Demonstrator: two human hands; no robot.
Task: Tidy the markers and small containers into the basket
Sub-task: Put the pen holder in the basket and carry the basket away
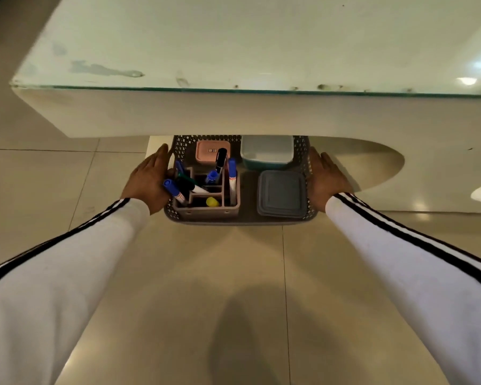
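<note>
A grey perforated basket [242, 219] sits on the floor, half under the white table. Inside at the left stands a brown divided organiser [206, 211] holding several markers [232, 176] with blue and black caps and a yellow cap. A pink small container [213, 151] lies behind the organiser. A light blue lidded container [266, 151] is at the back right and a stack of grey lids [281, 193] at the front right. My left hand [147, 182] presses flat on the basket's left side, and my right hand [326, 180] on its right side.
A white table with a glass top [233, 51] overhangs the basket's far end. Its thick white front edge [233, 115] hangs just above the containers. Beige floor tiles [233, 273] lie between me and the basket. A rounded white table base [372, 162] stands to the right.
</note>
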